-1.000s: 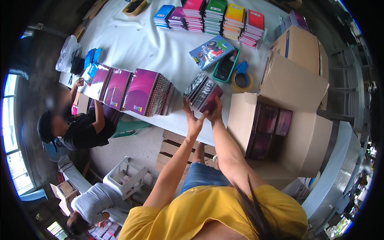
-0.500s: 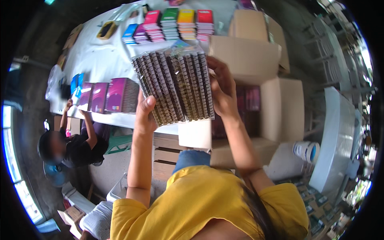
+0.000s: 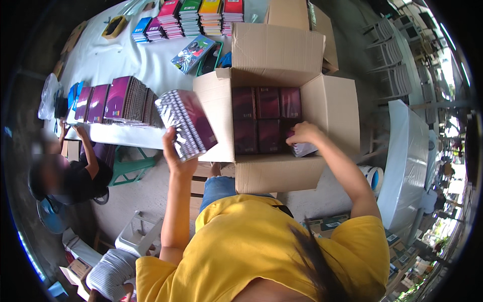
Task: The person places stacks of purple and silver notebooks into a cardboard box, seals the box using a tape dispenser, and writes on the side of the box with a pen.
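Observation:
My left hand (image 3: 177,157) grips a plastic-wrapped bundle of spiral notebooks (image 3: 193,118) at its lower end. The bundle is tilted, with rows of coil binding toward the left and a dark purple cover toward the right. My right hand (image 3: 308,134) reaches into the open cardboard box (image 3: 343,111) at its near right corner. Its fingers close on another wrapped pack of notebooks (image 3: 304,149), whose pale edge shows below them. Several purple notebook packs (image 3: 268,103) lie in two rows in the box.
Purple notebooks (image 3: 121,98) stand along the table's (image 3: 95,55) near edge. Colourful notebook stacks (image 3: 190,20) are at the back, with a picture-covered pad (image 3: 192,54) in front. A person (image 3: 75,168) sits at the left. A white bucket (image 3: 372,177) stands right of the box.
Two packs were together between both hands; now my left hand keeps one, lower and to the left, and my right hand has gone down into the box with a pack.

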### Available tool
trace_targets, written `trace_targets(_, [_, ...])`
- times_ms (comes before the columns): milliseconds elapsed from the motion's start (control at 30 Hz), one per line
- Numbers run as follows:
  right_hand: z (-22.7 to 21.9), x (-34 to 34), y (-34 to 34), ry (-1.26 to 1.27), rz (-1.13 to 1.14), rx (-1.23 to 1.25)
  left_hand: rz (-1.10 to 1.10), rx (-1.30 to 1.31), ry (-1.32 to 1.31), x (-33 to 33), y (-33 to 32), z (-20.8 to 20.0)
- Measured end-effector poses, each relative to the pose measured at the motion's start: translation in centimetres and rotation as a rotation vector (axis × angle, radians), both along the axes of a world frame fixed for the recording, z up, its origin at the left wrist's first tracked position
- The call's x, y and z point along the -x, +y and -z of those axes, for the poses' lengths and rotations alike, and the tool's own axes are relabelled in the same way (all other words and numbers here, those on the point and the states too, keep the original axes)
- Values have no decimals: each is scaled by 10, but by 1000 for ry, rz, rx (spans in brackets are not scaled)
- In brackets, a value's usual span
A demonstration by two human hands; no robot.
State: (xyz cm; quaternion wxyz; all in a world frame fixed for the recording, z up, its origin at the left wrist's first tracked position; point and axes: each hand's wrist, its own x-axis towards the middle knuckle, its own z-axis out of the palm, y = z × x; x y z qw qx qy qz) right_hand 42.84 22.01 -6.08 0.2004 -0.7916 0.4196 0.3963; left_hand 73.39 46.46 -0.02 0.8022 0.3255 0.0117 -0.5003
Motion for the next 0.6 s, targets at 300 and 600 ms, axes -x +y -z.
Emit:
trace_targets(300, [-7, -5, 33, -150, 165, 247, -319, -55, 9, 11, 87, -8])
trace_targets(600, [53, 13, 20, -38, -55, 196, -336, -53, 27, 22, 95, -8])
